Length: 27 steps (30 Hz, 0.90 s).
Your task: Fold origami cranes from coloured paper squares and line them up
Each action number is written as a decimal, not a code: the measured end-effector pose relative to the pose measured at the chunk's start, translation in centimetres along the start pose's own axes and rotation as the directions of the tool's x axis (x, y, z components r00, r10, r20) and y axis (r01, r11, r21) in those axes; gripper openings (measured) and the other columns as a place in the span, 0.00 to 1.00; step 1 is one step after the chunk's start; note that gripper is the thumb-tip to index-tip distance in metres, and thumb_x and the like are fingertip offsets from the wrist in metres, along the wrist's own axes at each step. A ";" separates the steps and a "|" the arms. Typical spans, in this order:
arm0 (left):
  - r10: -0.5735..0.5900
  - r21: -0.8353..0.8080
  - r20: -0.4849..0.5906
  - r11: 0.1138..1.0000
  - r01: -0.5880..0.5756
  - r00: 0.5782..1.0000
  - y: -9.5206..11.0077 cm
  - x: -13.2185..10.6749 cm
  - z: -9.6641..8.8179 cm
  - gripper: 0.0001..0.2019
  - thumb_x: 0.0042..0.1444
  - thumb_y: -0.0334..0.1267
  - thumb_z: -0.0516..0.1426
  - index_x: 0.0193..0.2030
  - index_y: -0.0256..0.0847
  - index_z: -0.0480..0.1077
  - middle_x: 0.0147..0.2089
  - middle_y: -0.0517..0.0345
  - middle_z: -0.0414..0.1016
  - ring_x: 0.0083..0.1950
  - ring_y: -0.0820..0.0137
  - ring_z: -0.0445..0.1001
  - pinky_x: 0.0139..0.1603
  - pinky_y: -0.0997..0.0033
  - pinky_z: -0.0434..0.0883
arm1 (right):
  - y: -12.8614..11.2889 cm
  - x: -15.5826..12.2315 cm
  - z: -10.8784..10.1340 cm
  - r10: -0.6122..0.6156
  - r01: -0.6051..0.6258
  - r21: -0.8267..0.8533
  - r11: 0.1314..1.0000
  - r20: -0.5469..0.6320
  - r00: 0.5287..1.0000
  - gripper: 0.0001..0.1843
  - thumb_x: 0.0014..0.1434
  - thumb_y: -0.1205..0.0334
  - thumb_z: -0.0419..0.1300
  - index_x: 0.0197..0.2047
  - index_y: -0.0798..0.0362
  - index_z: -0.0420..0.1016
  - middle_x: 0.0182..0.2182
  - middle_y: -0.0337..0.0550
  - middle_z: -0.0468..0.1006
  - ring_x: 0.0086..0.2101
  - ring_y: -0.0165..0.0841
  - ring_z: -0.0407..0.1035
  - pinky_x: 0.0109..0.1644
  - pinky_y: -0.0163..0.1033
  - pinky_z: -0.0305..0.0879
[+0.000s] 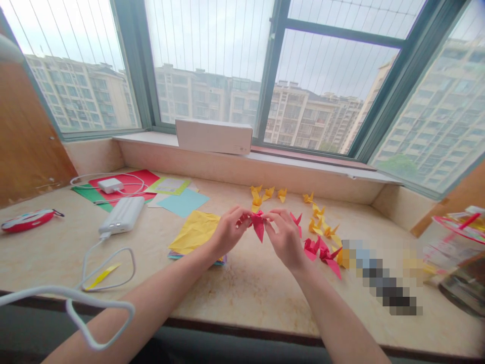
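A red origami crane (258, 227) is held up over the middle of the counter, one pointed end hanging downward. My left hand (232, 228) pinches its left side, and my right hand (283, 233) pinches its right side. Right of my right hand lie several finished red paper cranes (329, 255). Yellow paper cranes (318, 217) curve around behind them, with more yellow cranes (268, 193) farther back near the wall. Beneath my left wrist sits a stack of folding paper (195, 232), a crumpled yellow sheet on top.
On the left are a white power bank (123, 215) with a looping cable, a white charger (110, 185) on red and green sheets, a light blue sheet (184, 202) and a red-and-white pouch (28, 221). A plastic container (460, 247) stands far right. A white box (214, 137) rests on the sill.
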<state>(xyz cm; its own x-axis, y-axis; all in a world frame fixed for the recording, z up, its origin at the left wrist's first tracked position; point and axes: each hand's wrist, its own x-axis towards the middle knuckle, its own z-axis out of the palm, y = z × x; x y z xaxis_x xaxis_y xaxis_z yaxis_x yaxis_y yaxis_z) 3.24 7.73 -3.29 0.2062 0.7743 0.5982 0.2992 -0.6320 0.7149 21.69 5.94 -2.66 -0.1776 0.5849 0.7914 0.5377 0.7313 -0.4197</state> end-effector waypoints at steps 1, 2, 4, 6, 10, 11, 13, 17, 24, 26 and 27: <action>0.008 0.013 -0.002 1.000 -0.008 1.000 0.0 0.0 0.0 0.08 0.63 0.40 0.54 0.39 0.40 0.72 0.36 0.57 0.71 0.35 0.72 0.73 0.35 0.74 0.73 | 0.1 0.0 0.1 0.027 -0.026 -0.002 1.000 0.011 1.000 0.09 0.63 0.66 0.57 0.45 0.48 0.75 0.40 0.45 0.74 0.40 0.38 0.71 0.45 0.44 0.70; 0.019 0.028 -0.003 0.999 -0.019 1.000 0.0 0.0 -0.1 0.07 0.63 0.39 0.54 0.38 0.40 0.72 0.36 0.57 0.71 0.35 0.72 0.73 0.36 0.73 0.73 | 0.2 0.0 0.2 0.057 -0.056 -0.007 0.998 0.028 0.998 0.08 0.63 0.65 0.57 0.44 0.49 0.75 0.38 0.44 0.75 0.38 0.37 0.71 0.43 0.43 0.70; 0.045 0.059 -0.002 0.997 -0.045 0.999 0.1 0.1 -0.2 0.07 0.63 0.37 0.54 0.38 0.40 0.72 0.36 0.57 0.71 0.36 0.72 0.73 0.37 0.73 0.72 | 0.5 0.0 0.3 0.112 -0.111 -0.015 0.994 0.066 0.992 0.05 0.62 0.63 0.58 0.41 0.50 0.75 0.35 0.43 0.75 0.34 0.36 0.70 0.39 0.42 0.69; 0.065 0.082 0.001 0.995 -0.064 0.998 0.2 0.2 -0.2 0.06 0.62 0.36 0.54 0.37 0.40 0.71 0.36 0.57 0.70 0.36 0.72 0.72 0.37 0.73 0.72 | 0.8 0.0 0.3 0.141 -0.140 -0.021 0.990 0.087 0.986 0.04 0.62 0.62 0.59 0.38 0.51 0.75 0.32 0.42 0.74 0.33 0.35 0.69 0.38 0.41 0.68; 0.061 0.058 0.017 0.996 -0.062 0.998 0.0 0.2 -0.1 0.07 0.64 0.36 0.53 0.37 0.39 0.70 0.36 0.57 0.69 0.35 0.72 0.72 0.36 0.73 0.72 | 1.0 0.0 0.1 0.153 -0.153 -0.016 0.988 0.050 0.987 0.04 0.62 0.61 0.58 0.38 0.51 0.73 0.34 0.43 0.76 0.35 0.36 0.71 0.40 0.41 0.67; 0.061 0.051 0.027 0.997 -0.062 0.998 0.0 0.2 -0.1 0.08 0.64 0.36 0.52 0.37 0.39 0.70 0.36 0.57 0.69 0.35 0.72 0.72 0.36 0.73 0.72 | 0.9 0.0 0.1 0.154 -0.154 -0.012 0.988 0.037 0.987 0.05 0.63 0.61 0.57 0.39 0.51 0.73 0.35 0.43 0.77 0.36 0.37 0.71 0.41 0.42 0.67; 0.076 0.053 0.040 0.996 -0.078 0.996 -0.1 0.3 -0.1 0.07 0.64 0.36 0.52 0.38 0.39 0.70 0.37 0.57 0.69 0.34 0.73 0.73 0.35 0.74 0.73 | 0.9 0.0 0.1 0.158 -0.158 -0.010 0.987 0.009 0.987 0.06 0.64 0.60 0.56 0.39 0.51 0.73 0.36 0.44 0.77 0.38 0.37 0.71 0.42 0.42 0.67; 0.144 0.122 0.018 0.982 -0.145 0.989 0.1 0.3 -0.2 0.06 0.64 0.35 0.53 0.37 0.40 0.70 0.36 0.58 0.69 0.35 0.74 0.72 0.37 0.74 0.72 | 0.9 0.0 0.2 0.150 -0.151 -0.061 0.987 -0.024 0.988 0.06 0.65 0.60 0.56 0.39 0.51 0.72 0.36 0.44 0.75 0.38 0.38 0.70 0.43 0.43 0.67; -0.149 -0.030 -0.001 0.988 0.149 0.989 0.8 0.2 -0.1 0.13 0.63 0.47 0.53 0.37 0.39 0.67 0.28 0.63 0.70 0.21 0.77 0.70 0.21 0.79 0.66 | 1.1 0.1 -0.1 0.102 -0.106 -0.032 0.994 -0.094 0.990 0.05 0.65 0.61 0.56 0.40 0.51 0.72 0.39 0.46 0.76 0.43 0.39 0.71 0.48 0.45 0.67; -0.271 -0.151 0.106 0.947 0.285 0.957 0.8 0.1 0.2 0.19 0.61 0.54 0.52 0.34 0.38 0.67 0.24 0.63 0.69 0.19 0.75 0.70 0.18 0.78 0.65 | 0.9 0.2 -0.2 0.094 -0.095 -0.006 0.995 -0.097 0.991 0.04 0.64 0.61 0.57 0.40 0.51 0.72 0.40 0.46 0.77 0.43 0.39 0.71 0.49 0.45 0.67; -0.299 -0.207 0.158 0.922 0.327 0.941 0.7 0.1 0.3 0.22 0.60 0.57 0.52 0.33 0.37 0.67 0.24 0.61 0.70 0.20 0.74 0.71 0.19 0.76 0.67 | 0.7 0.2 -0.2 0.087 -0.086 0.009 0.996 -0.086 0.993 0.04 0.64 0.62 0.57 0.40 0.50 0.73 0.40 0.46 0.77 0.44 0.38 0.71 0.49 0.45 0.67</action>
<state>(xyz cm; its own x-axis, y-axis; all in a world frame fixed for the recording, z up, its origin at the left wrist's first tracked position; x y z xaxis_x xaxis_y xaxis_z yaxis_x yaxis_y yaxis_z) 3.80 7.39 -2.83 0.2515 0.9226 0.2924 0.1508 -0.3358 0.9298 22.17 6.49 -2.73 -0.0588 0.6138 0.7873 0.5437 0.6811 -0.4904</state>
